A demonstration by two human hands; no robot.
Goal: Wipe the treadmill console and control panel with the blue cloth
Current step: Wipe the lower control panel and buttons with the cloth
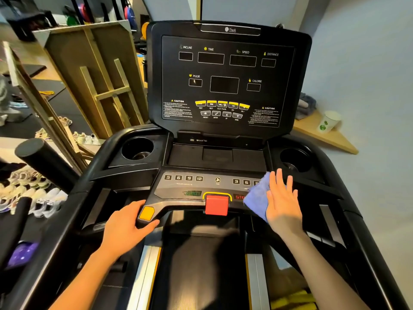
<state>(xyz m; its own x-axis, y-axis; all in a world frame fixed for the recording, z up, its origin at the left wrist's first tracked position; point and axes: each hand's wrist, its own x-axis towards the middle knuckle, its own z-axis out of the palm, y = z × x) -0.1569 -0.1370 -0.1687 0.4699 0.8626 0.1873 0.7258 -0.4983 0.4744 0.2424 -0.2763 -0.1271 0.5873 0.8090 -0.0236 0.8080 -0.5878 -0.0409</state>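
Nearest, the left hand (128, 222) wraps closed around the grey handlebar end by its yellow button (146, 213), left of the red safety key (216, 205). Right of that key, the right hand (282, 201) lies flat, fingers spread, pressing the folded blue cloth (257, 198) onto the grey control panel (201, 186). Unwiped panel runs leftward; the tall black console (225, 79) stands beyond the key, nearer the right hand.

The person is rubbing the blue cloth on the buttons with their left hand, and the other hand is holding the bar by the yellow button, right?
Not quite. In the head view the right hand presses the blue cloth flat on the control panel, over the right-side buttons. The left hand is the one holding the bar by the yellow button.
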